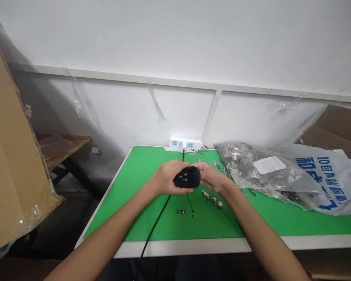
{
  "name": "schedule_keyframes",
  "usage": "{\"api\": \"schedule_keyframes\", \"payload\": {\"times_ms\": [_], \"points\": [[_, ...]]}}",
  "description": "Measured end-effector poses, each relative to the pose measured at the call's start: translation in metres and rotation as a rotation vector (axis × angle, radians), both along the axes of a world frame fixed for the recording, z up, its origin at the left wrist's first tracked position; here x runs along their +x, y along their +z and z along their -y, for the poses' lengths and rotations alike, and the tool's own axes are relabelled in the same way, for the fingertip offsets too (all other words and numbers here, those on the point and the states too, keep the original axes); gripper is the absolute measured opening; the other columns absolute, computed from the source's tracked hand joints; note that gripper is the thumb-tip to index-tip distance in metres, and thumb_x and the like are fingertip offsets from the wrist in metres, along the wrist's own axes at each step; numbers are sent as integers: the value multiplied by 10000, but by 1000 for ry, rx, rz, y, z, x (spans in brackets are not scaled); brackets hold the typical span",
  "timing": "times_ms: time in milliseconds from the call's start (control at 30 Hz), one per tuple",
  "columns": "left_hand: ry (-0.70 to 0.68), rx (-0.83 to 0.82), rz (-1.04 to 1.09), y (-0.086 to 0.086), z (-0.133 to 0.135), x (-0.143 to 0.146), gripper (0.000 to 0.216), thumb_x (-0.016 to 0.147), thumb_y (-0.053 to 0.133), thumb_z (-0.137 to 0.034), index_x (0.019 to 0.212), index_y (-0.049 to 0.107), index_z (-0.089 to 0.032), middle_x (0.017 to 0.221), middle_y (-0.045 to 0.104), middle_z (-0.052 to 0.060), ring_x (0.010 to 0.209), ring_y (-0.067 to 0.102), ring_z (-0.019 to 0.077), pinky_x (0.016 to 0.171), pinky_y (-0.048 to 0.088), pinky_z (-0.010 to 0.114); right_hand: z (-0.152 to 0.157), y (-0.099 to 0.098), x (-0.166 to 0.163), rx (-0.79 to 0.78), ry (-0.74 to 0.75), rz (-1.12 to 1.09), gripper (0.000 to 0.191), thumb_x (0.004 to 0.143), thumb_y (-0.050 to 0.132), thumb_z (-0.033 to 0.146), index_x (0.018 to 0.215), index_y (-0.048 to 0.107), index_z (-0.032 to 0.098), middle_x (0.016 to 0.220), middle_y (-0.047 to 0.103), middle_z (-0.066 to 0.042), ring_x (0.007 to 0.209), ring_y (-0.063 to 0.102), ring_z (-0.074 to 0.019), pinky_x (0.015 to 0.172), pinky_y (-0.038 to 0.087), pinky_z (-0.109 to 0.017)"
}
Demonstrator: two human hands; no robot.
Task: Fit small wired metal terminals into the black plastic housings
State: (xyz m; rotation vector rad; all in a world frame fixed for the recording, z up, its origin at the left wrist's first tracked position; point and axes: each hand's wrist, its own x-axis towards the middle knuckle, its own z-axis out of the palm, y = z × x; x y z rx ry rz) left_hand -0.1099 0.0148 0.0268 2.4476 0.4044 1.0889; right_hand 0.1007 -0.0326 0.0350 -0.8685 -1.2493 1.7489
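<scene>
Both hands are up over the middle of the table, and they hold a small black plastic case [187,177] between them. The left hand [166,178] wraps around one side of the case with its fingers bent. The right hand [211,178] holds the other side, and its fingers [201,168] lie on top. The case is held up in the air, not on the table.

A black cord [156,223] goes down from under the left hand and over the near edge of the green table [163,224]. A thin black cord [183,156] goes up from the hands to a white power strip [185,143] at the far edge.

Small metal parts [212,199] lie just below the right hand. One more metal part [180,212] lies below the hands, near two thin wires [192,203]. To the right of the right hand is a clear bag of metal parts [245,164], and a big white and blue bag [321,175] lies past it.
</scene>
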Motion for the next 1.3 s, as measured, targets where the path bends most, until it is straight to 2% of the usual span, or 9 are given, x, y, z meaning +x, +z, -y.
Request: {"api": "schedule_keyframes", "payload": {"times_ms": [133, 300, 400, 500, 633, 833, 1100, 1300], "points": [[-21, 266, 64, -5, -1, 3, 564, 822, 756, -615, 1172, 662, -183, 884, 741, 75, 769, 695, 237, 743, 573, 376, 0, -2, 2, -2, 40, 7, 294, 621, 981, 308, 705, 743, 156, 678, 677, 32, 569, 583, -59, 567, 519, -158], [-11, 420, 169, -4, 0, 5, 576, 854, 688, -659, 1184, 620, -192, 891, 748, 69, 755, 707, 231, 691, 581, 372, 3, -4, -8, -42, 45, -67, 272, 650, 967, 311, 732, 753, 164, 687, 675, 27, 583, 573, -69, 569, 505, -175], [56, 507, 202, -2, 3, 5, 564, 831, 714, -631, 1172, 613, -192, 885, 749, 70, 756, 714, 240, 690, 586, 381, 6, -2, -15, -67, 20, -114, 278, 668, 956, 339, 747, 758, 161, 692, 677, 19, 577, 542, -72, 556, 487, -188], [177, 480, 220, -4, 7, 7, 512, 839, 734, -573, 1169, 622, -197, 908, 752, 68, 784, 724, 232, 725, 596, 377, 7, 0, -21, -77, -68, -152, 302, 620, 974, 334, 706, 740, 163, 654, 653, 27, 565, 516, -75, 545, 476, -194], [271, 399, 200, -9, 8, 9, 494, 863, 727, -575, 1160, 631, -192, 932, 744, 69, 828, 726, 228, 755, 602, 373, 6, -2, -27, -86, -209, -167, 310, 602, 971, 328, 759, 753, 173, 653, 650, 29, 567, 512, -85, 525, 452, -198], [262, 360, 194, -17, 1, 8, 465, 823, 785, -532, 1105, 640, -192, 906, 721, 64, 836, 697, 231, 763, 594, 387, 5, -3, -28, -66, -242, -133, 337, 601, 973, 363, 716, 735, 154, 665, 659, 17, 579, 524, -81, 548, 452, -196], [312, 262, 178, -22, -5, 7, 484, 827, 775, -607, 1049, 632, -202, 900, 718, 52, 815, 700, 219, 756, 587, 362, 5, -6, -30, -47, -247, -154, 320, 675, 957, 380, 820, 772, 163, 734, 699, -8, 621, 564, -94, 593, 480, -210], [291, 242, 125, -26, -4, 5, 479, 810, 799, -590, 1058, 642, -212, 912, 724, 51, 839, 712, 226, 784, 594, 362, 4, -11, -32, -16, -293, -124, 363, 628, 974, 413, 809, 780, 166, 759, 717, -20, 669, 593, -117, 629, 493, -228]]}}
